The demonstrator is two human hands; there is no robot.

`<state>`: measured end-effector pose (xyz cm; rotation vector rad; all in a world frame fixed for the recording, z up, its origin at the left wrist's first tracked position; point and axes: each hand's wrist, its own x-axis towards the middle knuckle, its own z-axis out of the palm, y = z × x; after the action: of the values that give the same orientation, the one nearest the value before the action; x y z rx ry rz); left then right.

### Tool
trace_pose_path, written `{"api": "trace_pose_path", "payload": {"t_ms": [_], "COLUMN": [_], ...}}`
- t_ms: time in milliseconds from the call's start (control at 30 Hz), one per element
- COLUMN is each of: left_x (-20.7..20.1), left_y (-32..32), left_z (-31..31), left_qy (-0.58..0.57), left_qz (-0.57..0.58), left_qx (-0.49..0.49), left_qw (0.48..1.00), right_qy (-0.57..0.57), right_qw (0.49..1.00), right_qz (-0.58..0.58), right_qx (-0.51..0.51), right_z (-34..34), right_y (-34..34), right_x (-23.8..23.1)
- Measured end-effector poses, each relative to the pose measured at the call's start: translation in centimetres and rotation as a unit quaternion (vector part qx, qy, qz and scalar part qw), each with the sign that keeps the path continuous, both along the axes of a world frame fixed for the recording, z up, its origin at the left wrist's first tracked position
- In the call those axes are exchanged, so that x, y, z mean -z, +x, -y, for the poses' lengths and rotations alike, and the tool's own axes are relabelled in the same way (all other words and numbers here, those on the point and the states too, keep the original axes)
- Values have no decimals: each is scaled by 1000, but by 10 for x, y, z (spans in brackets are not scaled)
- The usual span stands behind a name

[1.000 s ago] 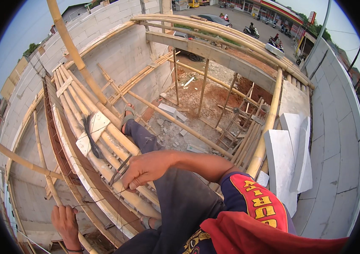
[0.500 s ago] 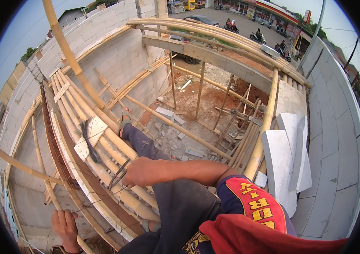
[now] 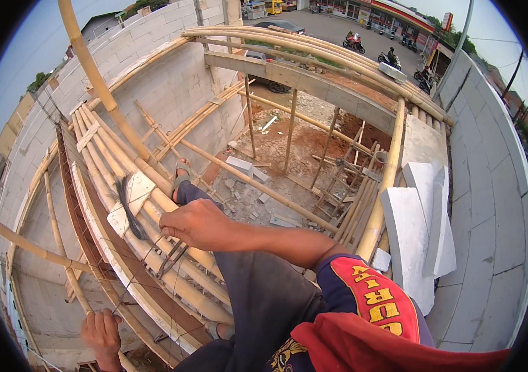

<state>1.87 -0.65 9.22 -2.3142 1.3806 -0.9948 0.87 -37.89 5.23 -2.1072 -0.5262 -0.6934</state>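
My right hand is closed in a pinch above the bamboo poles, with a thin dark wire running from its fingertips down toward the formwork. Lower left, my left hand is closed too, its thumb and forefinger pinched at the wire's other side, beside a bamboo pole. Dark-handled pincers lie on the poles just below my right hand, apart from it. A bundle of dark tie wires rests across a pale board on the poles. Between my hands stretches the long wooden formwork with rebar inside.
My sandalled foot stands on the bamboo, above a deep drop to rubble-strewn ground. White blocks lean at the right beside a block wall. An upright bamboo pole rises at the left.
My right hand has moved up and left, off the pincers, which stay on the poles. My left hand has shifted slightly right and down. Motorcycles on the street have moved right.
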Motion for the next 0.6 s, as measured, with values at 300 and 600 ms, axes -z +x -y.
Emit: {"api": "trace_pose_path", "payload": {"t_ms": [300,600], "left_x": [-4,7], "left_y": [11,15], "left_z": [-5,-15], "left_qy": [-18,-31], "left_qz": [2,18], "left_qx": [-55,-62], "left_qw": [998,997], "right_qy": [-158,-61], "right_qw": [934,967], "right_qz": [-201,-89], "right_qx": [-251,-230], "right_z": [5,19], "right_y": [17,25], "right_x": [12,5]}}
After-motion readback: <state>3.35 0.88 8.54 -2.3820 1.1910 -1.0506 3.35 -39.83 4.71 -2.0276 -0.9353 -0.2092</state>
